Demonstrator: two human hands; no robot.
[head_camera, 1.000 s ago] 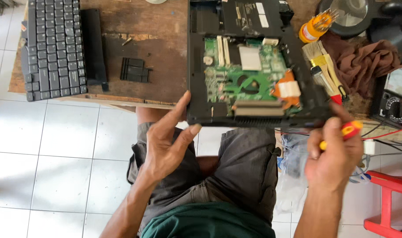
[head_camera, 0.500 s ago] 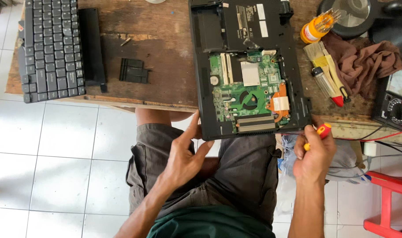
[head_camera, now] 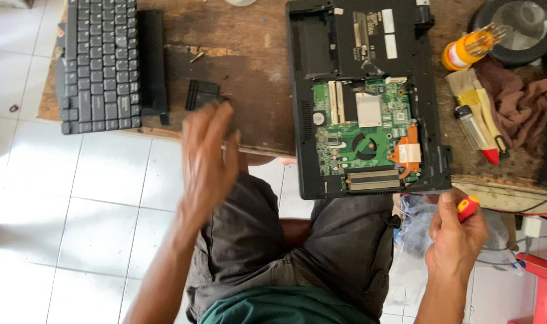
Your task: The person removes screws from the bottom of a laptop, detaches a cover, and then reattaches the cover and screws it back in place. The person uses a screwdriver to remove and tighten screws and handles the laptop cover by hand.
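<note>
The right hand (head_camera: 456, 231) is clenched around a screwdriver (head_camera: 467, 207) with a red and yellow handle, only the handle end showing above the fist, just below the near right corner of the opened laptop base (head_camera: 369, 96). The left hand (head_camera: 206, 162) is released, fingers spread and slightly blurred, holding nothing; it hangs over the near edge of the wooden desk (head_camera: 249, 72), its fingertips close to a small black cover plate (head_camera: 201, 94), though contact cannot be told.

The laptop base lies bottom-up with its green circuit board (head_camera: 360, 129) and copper heat pipe (head_camera: 407, 150) exposed, its near edge overhanging the desk. Working on it well would call for steadying the base with the free hand and keeping the screwdriver upright on each screw.

Further left lie a detached black keyboard (head_camera: 99, 63) and a long black battery (head_camera: 152, 60).
</note>
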